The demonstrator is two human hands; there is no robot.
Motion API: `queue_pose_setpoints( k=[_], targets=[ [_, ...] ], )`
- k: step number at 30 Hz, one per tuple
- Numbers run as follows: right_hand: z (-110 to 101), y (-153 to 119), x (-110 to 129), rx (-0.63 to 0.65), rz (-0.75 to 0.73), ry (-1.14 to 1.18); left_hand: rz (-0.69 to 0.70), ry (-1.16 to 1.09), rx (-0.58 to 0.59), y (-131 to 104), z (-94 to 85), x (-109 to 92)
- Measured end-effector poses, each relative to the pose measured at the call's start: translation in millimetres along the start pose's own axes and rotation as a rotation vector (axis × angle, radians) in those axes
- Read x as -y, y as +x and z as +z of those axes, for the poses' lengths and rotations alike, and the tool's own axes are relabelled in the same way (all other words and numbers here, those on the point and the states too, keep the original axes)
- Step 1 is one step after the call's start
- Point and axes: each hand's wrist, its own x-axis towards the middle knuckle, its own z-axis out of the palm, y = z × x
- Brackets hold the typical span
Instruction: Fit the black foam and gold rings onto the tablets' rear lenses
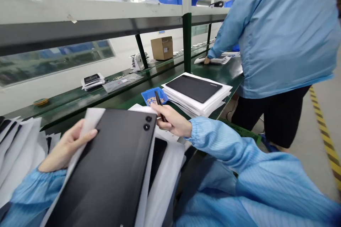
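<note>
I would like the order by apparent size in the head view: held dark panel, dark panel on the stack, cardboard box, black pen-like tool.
1. Held dark panel
2. Dark panel on the stack
3. Cardboard box
4. Black pen-like tool

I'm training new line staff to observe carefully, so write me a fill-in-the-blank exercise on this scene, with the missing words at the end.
1. The dark tablet-like panel held by the left hand shows ____ round camera openings.
2. The right hand grips a slim tool coloured ____.
3. The small tray of little parts is coloured ____.
4. In the picture, the cardboard box appears to the ____ of the thick green post.

Missing words: two; black; blue; left.
</note>
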Motion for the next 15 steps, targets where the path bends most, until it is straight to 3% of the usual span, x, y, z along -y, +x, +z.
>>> queue_pose_setpoints(
  k=[4, 7, 9, 11, 15],
  targets=[
    [16.7, 3.0, -10.7, 0.111, -0.005, -0.028, 0.024, -0.167, -0.349, 7.3, -3.9, -12.9],
    [25.5, 2.7, -13.0, 0.130, -0.093, -0.147, 0.081, -0.248, -0.506, 10.0, -0.3, -12.2],
    [19.2, 3.9, -2.3, 0.070, -0.133, -0.201, 0.084, -0.269, -0.470, 10.3, 3.3, -8.6],
    [-1.7, 5.1, 19.6, -0.037, -0.144, -0.275, 0.080, -0.246, -0.336, 12.5, 4.9, -2.5],
    [-81.8, 1.6, 78.9, -0.303, -0.142, -0.492, 0.054, -0.021, -0.107, 30.6, 0.6, 22.8]
  ],
)
